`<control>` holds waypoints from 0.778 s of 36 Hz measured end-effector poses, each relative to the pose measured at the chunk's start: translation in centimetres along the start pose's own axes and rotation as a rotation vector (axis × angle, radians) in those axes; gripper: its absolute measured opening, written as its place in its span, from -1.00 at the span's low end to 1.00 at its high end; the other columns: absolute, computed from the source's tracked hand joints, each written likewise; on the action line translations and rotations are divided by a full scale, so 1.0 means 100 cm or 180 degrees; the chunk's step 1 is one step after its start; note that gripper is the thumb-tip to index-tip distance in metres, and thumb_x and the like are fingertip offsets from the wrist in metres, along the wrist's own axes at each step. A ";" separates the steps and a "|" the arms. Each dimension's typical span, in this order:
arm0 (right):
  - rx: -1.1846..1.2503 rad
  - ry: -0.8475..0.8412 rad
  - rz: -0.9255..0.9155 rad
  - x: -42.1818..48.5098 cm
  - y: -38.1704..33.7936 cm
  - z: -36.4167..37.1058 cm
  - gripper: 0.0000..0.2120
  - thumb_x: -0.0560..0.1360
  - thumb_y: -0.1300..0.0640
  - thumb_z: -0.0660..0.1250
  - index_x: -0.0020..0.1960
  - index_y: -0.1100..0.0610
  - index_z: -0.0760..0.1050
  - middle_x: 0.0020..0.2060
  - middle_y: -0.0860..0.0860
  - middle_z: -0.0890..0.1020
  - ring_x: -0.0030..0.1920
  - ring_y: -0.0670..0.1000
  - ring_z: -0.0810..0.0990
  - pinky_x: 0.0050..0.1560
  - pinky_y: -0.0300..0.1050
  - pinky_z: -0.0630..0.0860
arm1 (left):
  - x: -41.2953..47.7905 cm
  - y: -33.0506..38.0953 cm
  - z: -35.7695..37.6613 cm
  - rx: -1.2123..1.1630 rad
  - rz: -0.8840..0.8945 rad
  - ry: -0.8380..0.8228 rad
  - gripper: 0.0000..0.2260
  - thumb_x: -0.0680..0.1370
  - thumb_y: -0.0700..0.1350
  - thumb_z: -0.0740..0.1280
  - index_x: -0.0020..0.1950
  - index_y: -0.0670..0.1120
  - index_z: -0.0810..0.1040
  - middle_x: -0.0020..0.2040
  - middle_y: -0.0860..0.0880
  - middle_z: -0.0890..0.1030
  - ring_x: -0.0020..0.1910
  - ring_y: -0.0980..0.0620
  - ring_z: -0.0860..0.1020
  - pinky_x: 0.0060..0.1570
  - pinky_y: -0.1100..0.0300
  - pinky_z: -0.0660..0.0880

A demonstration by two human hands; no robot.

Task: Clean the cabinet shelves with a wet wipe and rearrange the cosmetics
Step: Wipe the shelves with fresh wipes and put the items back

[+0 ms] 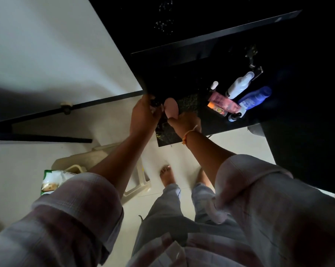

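Note:
I look down into a dark cabinet with a black shelf [216,124]. My left hand [143,114] is closed around a small dark item [155,104] at the shelf's left front corner. My right hand [185,122] grips a pale pink oval object [171,109] just beside it. A black speckled mat [187,105] lies under both hands and hangs over the shelf's front edge. On the right of the shelf stand a white bottle [238,85], a blue bottle [255,98], a pink tube [224,103], an orange tube [217,109] and a small white roll-on [214,85].
A higher black shelf [210,41] juts out above. The open white cabinet door [57,54] is on the left. On the floor stands a cream plastic stool [137,180] with a green-and-white wipes pack [51,182] on it. My bare feet [167,175] are on pale tiles.

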State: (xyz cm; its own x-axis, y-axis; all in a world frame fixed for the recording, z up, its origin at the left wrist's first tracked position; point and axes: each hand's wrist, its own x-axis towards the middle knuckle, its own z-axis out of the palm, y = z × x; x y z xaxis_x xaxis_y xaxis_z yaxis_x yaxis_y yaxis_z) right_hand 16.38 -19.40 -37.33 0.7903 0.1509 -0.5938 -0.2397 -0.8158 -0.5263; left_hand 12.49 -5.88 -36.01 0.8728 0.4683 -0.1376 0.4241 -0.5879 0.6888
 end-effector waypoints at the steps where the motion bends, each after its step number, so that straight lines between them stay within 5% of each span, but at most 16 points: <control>1: 0.0040 0.0015 0.0012 -0.002 0.007 -0.005 -0.65 0.50 -0.14 0.31 -0.12 0.17 0.58 -0.36 0.03 0.53 -0.30 0.04 0.50 -0.42 -0.29 0.18 | 0.000 0.005 0.003 -0.0023 -0.0009 -0.0015 -0.69 0.49 -0.05 0.41 0.20 -0.09 0.50 0.02 -0.02 0.64 -0.03 0.03 0.61 -0.02 0.03 0.59; 6: 0.0344 0.0285 0.0159 -0.013 0.051 -0.031 -0.74 0.43 -0.10 0.36 -0.18 0.11 0.59 -0.38 -0.02 0.56 -0.31 0.01 0.52 -0.41 -0.32 0.23 | -0.003 0.038 0.023 -0.0203 0.0167 -0.0010 -0.71 0.51 -0.06 0.42 0.19 -0.10 0.52 -0.03 0.03 0.64 -0.10 0.14 0.60 -0.17 0.41 0.48; 22: 0.0498 0.0775 0.0207 -0.017 0.126 -0.072 -0.88 0.40 0.02 0.37 -0.16 0.05 0.62 -0.32 -0.05 0.58 -0.27 0.02 0.51 -0.43 -0.29 0.25 | 0.010 0.100 0.092 -0.0130 0.0312 -0.0214 -0.70 0.58 -0.12 0.34 0.28 -0.17 0.48 0.14 -0.11 0.63 0.10 0.04 0.62 -0.02 0.37 0.48; 28: 0.0754 0.1069 0.0072 -0.020 0.131 -0.069 -0.88 0.45 0.11 0.37 -0.05 0.11 0.63 -0.11 0.05 0.67 -0.12 0.04 0.58 -0.18 -0.21 0.40 | 0.016 0.100 0.098 -0.0037 0.0188 -0.0193 -0.69 0.57 -0.14 0.35 0.29 -0.17 0.47 0.17 -0.11 0.62 0.15 0.02 0.60 0.08 0.26 0.55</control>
State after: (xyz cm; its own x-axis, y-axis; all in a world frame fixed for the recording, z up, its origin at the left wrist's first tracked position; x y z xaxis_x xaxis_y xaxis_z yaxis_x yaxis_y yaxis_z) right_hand 15.57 -34.28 -38.81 0.9141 -0.0882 -0.3957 -0.3512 -0.6598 -0.6643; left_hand 20.52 -17.44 -36.36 0.9094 0.3921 -0.1390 0.3688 -0.6055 0.7052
